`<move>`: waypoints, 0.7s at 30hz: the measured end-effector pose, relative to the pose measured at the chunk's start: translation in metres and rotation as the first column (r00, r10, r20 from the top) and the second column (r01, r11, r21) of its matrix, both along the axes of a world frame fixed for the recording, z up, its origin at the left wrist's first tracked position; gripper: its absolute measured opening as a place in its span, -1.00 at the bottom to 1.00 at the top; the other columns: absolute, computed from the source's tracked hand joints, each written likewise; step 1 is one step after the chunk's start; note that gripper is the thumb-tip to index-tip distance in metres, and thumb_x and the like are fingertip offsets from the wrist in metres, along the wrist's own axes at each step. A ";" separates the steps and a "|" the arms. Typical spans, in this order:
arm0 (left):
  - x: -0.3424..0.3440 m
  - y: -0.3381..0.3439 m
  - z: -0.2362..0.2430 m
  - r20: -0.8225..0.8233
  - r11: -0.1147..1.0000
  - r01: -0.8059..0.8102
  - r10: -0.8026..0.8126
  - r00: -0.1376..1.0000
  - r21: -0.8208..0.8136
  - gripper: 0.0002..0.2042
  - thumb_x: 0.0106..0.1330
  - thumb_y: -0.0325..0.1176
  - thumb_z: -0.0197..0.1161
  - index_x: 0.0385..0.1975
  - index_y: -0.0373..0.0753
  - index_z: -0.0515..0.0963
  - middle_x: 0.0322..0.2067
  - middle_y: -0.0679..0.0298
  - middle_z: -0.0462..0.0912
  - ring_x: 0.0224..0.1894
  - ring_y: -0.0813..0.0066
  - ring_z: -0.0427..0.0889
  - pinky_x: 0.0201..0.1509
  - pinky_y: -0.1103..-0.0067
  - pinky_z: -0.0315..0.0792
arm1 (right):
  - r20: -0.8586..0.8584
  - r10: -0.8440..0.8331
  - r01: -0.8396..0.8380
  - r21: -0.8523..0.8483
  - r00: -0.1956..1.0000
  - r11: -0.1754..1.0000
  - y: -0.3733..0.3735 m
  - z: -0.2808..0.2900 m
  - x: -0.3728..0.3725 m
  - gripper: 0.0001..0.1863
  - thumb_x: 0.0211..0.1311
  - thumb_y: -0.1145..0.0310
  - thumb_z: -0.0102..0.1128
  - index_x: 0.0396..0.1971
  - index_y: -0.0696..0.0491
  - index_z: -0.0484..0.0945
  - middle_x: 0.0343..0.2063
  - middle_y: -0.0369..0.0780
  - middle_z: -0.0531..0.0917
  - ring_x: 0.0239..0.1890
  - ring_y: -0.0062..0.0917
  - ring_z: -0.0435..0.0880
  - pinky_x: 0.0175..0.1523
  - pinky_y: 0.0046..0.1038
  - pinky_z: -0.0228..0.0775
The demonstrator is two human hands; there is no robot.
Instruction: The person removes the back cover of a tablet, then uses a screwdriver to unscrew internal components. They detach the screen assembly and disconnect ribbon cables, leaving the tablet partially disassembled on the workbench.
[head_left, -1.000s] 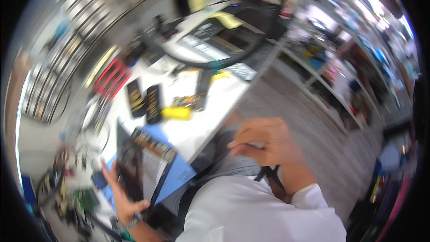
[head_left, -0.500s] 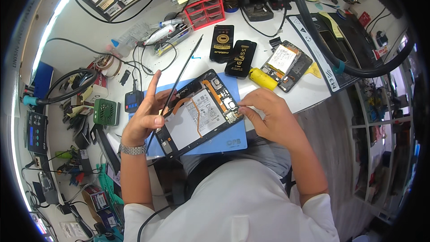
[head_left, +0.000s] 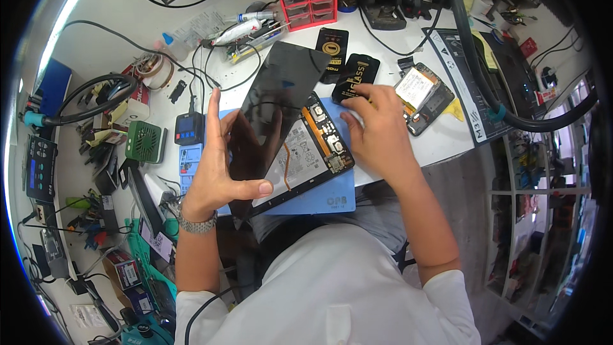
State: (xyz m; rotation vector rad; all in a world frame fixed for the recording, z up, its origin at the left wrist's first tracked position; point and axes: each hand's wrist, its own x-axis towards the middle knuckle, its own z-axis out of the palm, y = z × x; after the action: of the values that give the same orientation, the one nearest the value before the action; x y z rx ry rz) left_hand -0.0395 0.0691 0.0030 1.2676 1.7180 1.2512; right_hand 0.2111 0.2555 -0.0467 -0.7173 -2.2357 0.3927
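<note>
My left hand (head_left: 214, 179) grips a glossy black tablet screen (head_left: 274, 96) by its left edge, thumb across the front. The screen is tilted up over the opened tablet body (head_left: 300, 166), hiding its left part. Inside the body I see a white label area, orange flex cables and bare circuit parts at the right end. The body lies on a blue work mat (head_left: 332, 198). My right hand (head_left: 380, 131) is just right of the body with thumb and fingers apart and nothing visible between them. Beyond its fingertips lies a black printed package (head_left: 357, 73).
A second black package (head_left: 332, 48) lies behind. An opened phone or small tablet (head_left: 421, 99) sits to the right, before a dark mat (head_left: 456, 83). Red drawers (head_left: 311, 7) stand at the back. At left are a small display box (head_left: 188, 129) and a green fan (head_left: 144, 141).
The screen has swung from edge-on to showing its glossy front, covering more of the body. My right hand has left the body's right end and shifted up and right.
</note>
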 end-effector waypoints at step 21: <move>-0.016 -0.002 0.000 -0.403 0.922 0.360 -0.387 0.830 -0.143 0.74 -0.44 0.07 0.87 0.74 -0.38 -0.31 0.60 -0.32 0.11 0.70 -0.24 0.06 0.74 0.08 -0.11 | -0.431 -0.164 -0.334 -0.845 0.887 0.417 0.029 0.005 0.026 -0.61 0.57 0.30 0.36 0.26 0.15 0.66 0.04 -0.10 0.77 0.02 -0.39 0.78 0.10 -0.32 0.64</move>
State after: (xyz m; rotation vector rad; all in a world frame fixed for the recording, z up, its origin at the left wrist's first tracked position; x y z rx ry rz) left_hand -0.0551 0.0667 0.0032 1.8365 1.6588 0.7181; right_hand 0.2367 0.2845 -0.0421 -0.8955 -1.4340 1.7576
